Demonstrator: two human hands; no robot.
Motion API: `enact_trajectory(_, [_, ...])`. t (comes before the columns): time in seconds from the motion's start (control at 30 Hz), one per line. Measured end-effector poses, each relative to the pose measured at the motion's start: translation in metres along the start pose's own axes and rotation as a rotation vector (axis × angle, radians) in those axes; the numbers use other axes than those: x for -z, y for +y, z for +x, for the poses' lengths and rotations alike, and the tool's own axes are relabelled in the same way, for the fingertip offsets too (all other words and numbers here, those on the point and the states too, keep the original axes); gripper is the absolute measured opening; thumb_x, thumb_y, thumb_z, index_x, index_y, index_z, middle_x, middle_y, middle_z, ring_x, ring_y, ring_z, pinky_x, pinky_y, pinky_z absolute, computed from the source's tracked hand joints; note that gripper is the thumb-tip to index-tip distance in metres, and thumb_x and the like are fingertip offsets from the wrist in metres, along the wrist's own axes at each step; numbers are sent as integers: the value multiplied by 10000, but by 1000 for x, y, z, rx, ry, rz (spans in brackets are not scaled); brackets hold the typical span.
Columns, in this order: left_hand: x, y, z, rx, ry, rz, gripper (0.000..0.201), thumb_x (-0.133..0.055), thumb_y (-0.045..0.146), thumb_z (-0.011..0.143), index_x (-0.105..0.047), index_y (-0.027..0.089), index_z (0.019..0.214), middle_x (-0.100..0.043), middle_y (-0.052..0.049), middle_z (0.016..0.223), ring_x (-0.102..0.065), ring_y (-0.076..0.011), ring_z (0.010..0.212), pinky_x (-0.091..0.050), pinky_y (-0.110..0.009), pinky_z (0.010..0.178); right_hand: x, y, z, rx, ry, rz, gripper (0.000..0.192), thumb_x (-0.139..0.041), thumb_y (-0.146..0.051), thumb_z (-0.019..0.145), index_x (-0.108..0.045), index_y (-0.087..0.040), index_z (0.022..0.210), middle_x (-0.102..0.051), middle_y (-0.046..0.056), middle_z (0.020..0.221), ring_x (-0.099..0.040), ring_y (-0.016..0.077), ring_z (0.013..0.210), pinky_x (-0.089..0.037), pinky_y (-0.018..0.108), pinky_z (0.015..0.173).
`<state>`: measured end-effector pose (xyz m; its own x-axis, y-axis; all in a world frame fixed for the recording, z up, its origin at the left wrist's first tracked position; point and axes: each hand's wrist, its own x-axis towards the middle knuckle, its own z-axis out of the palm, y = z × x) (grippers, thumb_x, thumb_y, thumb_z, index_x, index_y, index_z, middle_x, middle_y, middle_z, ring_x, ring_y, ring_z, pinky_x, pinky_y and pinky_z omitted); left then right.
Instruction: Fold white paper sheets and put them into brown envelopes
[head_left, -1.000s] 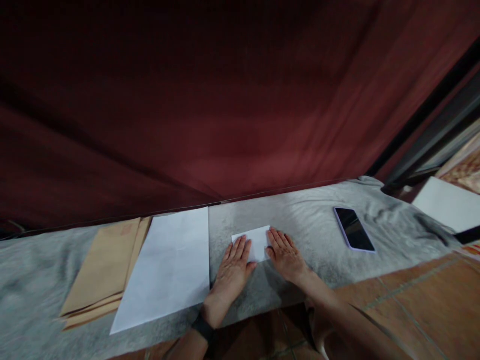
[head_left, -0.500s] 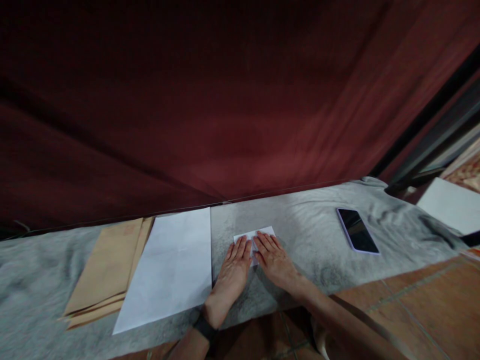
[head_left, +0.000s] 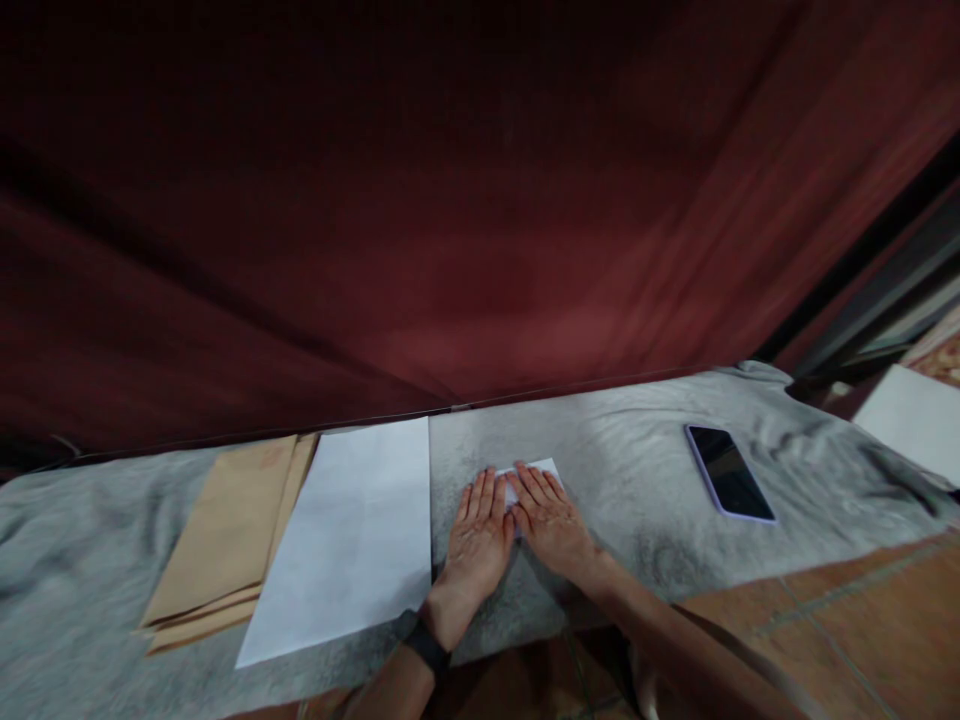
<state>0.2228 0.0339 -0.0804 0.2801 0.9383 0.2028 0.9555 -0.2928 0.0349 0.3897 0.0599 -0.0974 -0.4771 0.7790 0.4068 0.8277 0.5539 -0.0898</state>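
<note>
With the small paper taken as the clock's centre, the left hand comes in from 8 o'clock and the right hand from 4. Both lie palm down over the paper, fingers straight and flat, grasping nothing. The fingers of the left hand point to about 12, those of the right to about 11. The thumbs come close at the middle; whether they touch I cannot tell. The paper lies flat on the grey cloth, mostly hidden, with a strip showing between the hands and a corner beyond the right fingertips, near 2 o'clock. A dark band circles the left wrist, toward 7.

At 9 o'clock, near the left hand, lies a large white sheet, and farther out on that side, just beside it, a brown paper stack. A phone in a lilac case lies face up at 3, well apart from the right hand. The red curtain hangs at 12; the tiled floor shows at 4.
</note>
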Motion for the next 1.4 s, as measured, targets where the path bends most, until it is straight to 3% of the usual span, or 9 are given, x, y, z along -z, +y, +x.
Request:
enact_trajectory(0.33, [-2,-3,5,59,-23,-30,576,-338,278,1030,-372,107,1579,-343,-156,1653,-315,-273,1540,-315,-502,1251,-4,2,2,-78,-14,-27,512,-462,-330,1050,-474,-173,1537,-450,128,1598,-440,271,1466,-296,473,1235])
enact_trajectory(0.67, [2,3,-2,172,30,13,594,-343,352,1034,-404,82,1559,-410,-161,1622,-349,-270,1527,-313,-489,1245,-3,18,-14,-158,-11,-102,548,-367,-372,1074,-444,-102,1545,-456,177,1584,-450,285,1459,-329,483,1205])
enact_trajectory(1.1, [15,7,-8,209,48,-10,579,-316,316,1035,-444,30,1521,-442,-193,1591,-381,-266,1510,-332,-493,1234,-5,39,-33,-180,25,-136,553,-287,-318,1058,-469,-86,1525,-522,189,1533,-520,282,1397,-350,502,1182])
enact_trajectory(1.3, [14,8,-8,229,42,10,564,-319,264,1020,-448,53,1527,-460,-189,1578,-387,-269,1506,-352,-513,1225,-7,31,-35,-255,173,-128,551,-321,-283,1040,-456,-84,1536,-598,200,1456,-575,316,1336,-396,532,1142])
enact_trajectory(1.4, [10,7,-9,229,45,23,562,-318,254,1021,-447,37,1523,-448,-190,1587,-365,-265,1518,-346,-493,1233,-2,16,-28,-263,198,-78,540,-336,-251,1033,-468,-67,1523,-550,199,1506,-538,311,1379,-387,518,1158])
